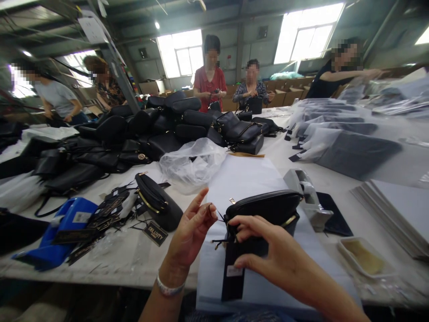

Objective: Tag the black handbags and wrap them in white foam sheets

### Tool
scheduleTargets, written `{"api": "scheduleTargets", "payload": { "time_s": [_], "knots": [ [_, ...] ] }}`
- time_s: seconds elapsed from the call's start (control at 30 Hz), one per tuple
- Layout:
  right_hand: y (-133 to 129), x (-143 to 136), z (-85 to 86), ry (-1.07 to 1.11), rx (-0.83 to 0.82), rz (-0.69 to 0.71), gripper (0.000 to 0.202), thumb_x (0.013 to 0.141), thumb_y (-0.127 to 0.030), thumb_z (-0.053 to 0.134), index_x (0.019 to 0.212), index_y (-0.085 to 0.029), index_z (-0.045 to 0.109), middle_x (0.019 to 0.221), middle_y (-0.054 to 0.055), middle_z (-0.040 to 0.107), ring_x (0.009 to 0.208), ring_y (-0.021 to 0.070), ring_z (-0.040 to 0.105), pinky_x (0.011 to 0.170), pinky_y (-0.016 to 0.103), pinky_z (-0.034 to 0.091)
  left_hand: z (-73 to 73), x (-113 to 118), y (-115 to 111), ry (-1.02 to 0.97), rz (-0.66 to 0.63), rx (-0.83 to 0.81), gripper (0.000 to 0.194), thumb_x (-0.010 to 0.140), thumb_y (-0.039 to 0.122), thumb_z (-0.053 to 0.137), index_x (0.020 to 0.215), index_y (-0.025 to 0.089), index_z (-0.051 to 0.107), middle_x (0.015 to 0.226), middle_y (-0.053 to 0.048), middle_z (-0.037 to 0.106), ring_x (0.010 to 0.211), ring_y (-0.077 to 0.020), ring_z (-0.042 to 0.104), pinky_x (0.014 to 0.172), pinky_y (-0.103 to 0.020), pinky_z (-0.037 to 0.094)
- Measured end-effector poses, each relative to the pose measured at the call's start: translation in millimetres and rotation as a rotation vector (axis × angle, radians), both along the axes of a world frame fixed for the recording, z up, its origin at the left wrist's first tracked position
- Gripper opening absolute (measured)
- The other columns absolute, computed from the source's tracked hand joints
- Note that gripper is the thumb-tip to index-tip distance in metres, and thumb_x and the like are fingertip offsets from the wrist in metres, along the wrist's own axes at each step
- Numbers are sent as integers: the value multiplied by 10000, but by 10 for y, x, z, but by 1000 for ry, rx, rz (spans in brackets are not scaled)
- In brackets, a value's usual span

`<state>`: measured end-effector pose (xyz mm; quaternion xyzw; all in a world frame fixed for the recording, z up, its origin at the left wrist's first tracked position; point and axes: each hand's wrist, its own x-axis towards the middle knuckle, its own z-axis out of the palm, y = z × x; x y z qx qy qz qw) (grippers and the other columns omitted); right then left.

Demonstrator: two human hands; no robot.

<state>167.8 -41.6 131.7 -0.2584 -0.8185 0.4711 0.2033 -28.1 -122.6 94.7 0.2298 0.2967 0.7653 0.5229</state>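
Note:
A black bag (pixel 264 203) with a gold zip stands on white paper sheets (pixel 254 174) in front of me. From its left end hangs a black tag (pixel 232 281) with a small white sticker. My left hand (pixel 192 226), with a bracelet on the wrist, pinches a thin black cord beside the bag's left end. My right hand (pixel 264 246) is at the bag's front left side, its fingers curved against the bag and its thumb apart, below them near the tag. Whether its fingertips grip anything is hidden.
Black bags (pixel 164 143) are heaped behind. Left are a blue tape dispenser (pixel 72 223), loose tags (pixel 110 210) and another bag (pixel 161 201). A grey dispenser (pixel 310 201), a small tray (pixel 365 257) and wrapped bags (pixel 358 152) lie right. Several people work beyond.

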Motion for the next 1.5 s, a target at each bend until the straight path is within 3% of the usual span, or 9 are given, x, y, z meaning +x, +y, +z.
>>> {"api": "scheduleTargets", "payload": {
  "time_s": [0.23,0.43,0.53,0.67,0.77,0.9,1.07,1.23,1.5],
  "knots": [
    [-90,78,-99,-8,-85,2,545,859,-208,598,1387,-288,492,1077,36,684,904,160,696,796,265,571,-16,72,15,-118,87,34,478,869,82,678,1302,276,617,952,21,706,867,-82,683,941,-284,558],
    [-70,359,-258,-133,187,-111,700,818,-242,625,1480,-292,405,1087,60,738,1017,242,710,846,344,582,-43,93,53,29,178,-21,507,803,138,772,1258,326,654,1145,-4,728,794,-70,698,825,-220,578],
    [-38,470,-251,-92,312,-266,584,835,-313,650,1399,-335,500,978,25,761,847,243,744,700,320,605,-39,103,47,119,222,-28,477,771,197,817,1213,321,690,1112,-17,750,704,-52,671,747,-190,566],
    [-29,410,-171,166,299,-456,286,824,-363,737,1094,-298,668,963,31,760,869,238,742,763,306,613,-46,147,36,180,210,-70,418,813,252,791,1215,308,692,1049,-36,765,474,30,505,536,-113,460],
    [-37,213,-141,450,116,-318,95,866,-290,708,951,-256,681,1005,42,757,968,225,728,850,299,602,-51,174,28,233,190,-103,450,825,271,783,1258,308,664,1017,-37,771,448,35,497,546,-114,460],
    [-30,-60,-148,584,-91,-182,101,945,-291,604,1027,-245,643,1020,49,748,925,203,733,796,290,613,-28,174,-9,345,238,-71,539,753,339,840,1254,234,672,1003,-78,779,849,-141,721,867,-263,552],
    [1,-205,-103,316,92,-197,232,919,-296,635,1147,-257,659,876,8,747,790,166,727,696,215,581,24,211,-51,328,290,-71,493,761,321,835,1221,234,682,1028,-77,780,977,-204,728,925,-327,556],
    [10,-221,-8,173,222,-86,557,944,-256,575,1482,-289,431,890,-7,747,788,153,723,768,224,566,133,283,-52,354,273,-78,438,728,268,855,1142,246,711,983,-54,785,945,-209,739,824,-285,590],
    [51,-255,66,109,321,40,594,961,-226,516,1529,-271,350,838,-1,727,715,146,699,692,215,533,175,294,-29,414,346,-93,587,754,266,827,1301,276,614,994,-43,774,968,-208,728,829,-296,589]
  ]
}}
